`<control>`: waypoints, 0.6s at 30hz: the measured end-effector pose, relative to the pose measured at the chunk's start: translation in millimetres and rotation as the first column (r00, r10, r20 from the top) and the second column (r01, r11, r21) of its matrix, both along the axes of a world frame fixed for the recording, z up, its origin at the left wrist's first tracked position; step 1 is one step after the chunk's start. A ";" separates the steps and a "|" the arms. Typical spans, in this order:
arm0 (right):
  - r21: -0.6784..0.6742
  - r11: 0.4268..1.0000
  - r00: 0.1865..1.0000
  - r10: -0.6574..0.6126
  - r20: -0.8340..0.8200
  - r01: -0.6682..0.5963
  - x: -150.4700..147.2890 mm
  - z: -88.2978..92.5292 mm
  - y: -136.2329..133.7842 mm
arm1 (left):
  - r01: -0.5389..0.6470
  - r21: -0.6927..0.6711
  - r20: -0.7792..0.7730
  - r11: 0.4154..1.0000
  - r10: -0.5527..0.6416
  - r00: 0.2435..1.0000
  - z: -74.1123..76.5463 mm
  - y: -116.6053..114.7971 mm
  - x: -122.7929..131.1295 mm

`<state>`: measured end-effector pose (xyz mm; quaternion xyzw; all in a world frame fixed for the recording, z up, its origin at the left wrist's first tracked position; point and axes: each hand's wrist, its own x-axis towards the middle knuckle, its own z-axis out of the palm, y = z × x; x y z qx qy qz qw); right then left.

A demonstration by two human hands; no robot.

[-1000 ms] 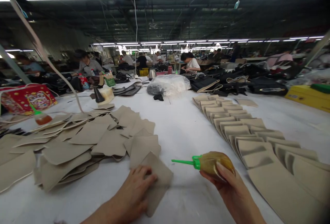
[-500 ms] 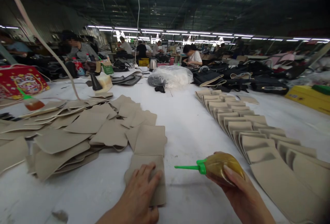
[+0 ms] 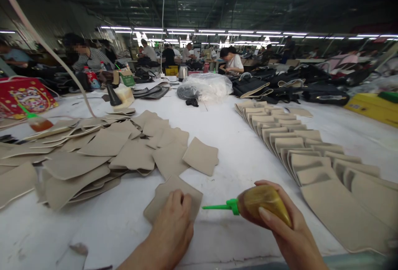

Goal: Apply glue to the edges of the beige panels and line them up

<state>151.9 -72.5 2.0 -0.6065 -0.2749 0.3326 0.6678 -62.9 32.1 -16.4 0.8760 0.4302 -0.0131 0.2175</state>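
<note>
My left hand (image 3: 172, 224) lies flat, fingers together, on a beige cut piece (image 3: 164, 193) near the front edge of the white table (image 3: 224, 137). My right hand (image 3: 281, 224) is wrapped round an amber squeeze bottle (image 3: 264, 203), whose green nozzle (image 3: 217, 207) points left toward that piece. Another single beige piece (image 3: 201, 156) lies just beyond. A loose heap of beige pieces (image 3: 93, 154) spreads to the left. On the right, a neat overlapping row of beige pieces (image 3: 292, 145) runs away from me.
A second squeeze bottle (image 3: 36, 123) and a red patterned bag (image 3: 26, 98) sit at far left. A clear plastic bag (image 3: 205, 87) and dark bags (image 3: 280, 90) lie at the table's far end, a yellow box (image 3: 370, 108) at right. Other people work at benches behind.
My left hand has drawn one beige piece out of the heap toward me. Another piece now lies apart from the heap. The bottle stays in my right hand, the nozzle nearer the piece.
</note>
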 end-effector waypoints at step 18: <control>-0.060 0.997 0.973 -0.036 0.227 0.051 -9.1 9.1 -8.9 | 0.026 0.031 -0.181 0.999 -0.020 0.983 20.4 3.7 23.5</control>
